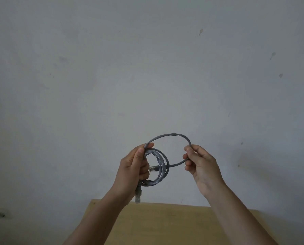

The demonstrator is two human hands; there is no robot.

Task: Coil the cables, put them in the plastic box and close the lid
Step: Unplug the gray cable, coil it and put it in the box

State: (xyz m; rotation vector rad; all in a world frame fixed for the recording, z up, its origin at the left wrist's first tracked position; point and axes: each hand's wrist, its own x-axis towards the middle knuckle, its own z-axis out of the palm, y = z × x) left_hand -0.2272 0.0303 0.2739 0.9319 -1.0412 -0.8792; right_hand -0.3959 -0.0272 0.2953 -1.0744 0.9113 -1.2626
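Left hand point(133, 167) gripping coiled grey round network cable point(161, 167); right hand point(199, 163) pinching its free loop, both above light wooden table point(174, 225). Clear plug point(138, 196), seemingly, dangling below coil.

— Where are the two hands?

— Up in the air, in front of the wall point(147, 68). The left hand point(133, 168) is on the left and the right hand point(199, 167) is on the right, near each other but not touching.

— Where is the cable point(162, 167)?

— Between them. The small loops sit in the left hand. One big loop goes up over the gap and across to the right hand.

— And the ends?

— One plug point(138, 194) hangs down under the left hand. The other plug point(154, 168) sticks out inside the small loops.

— What is under the hands?

— The table point(165, 225), low down and closer to us. Both arms reach over it.
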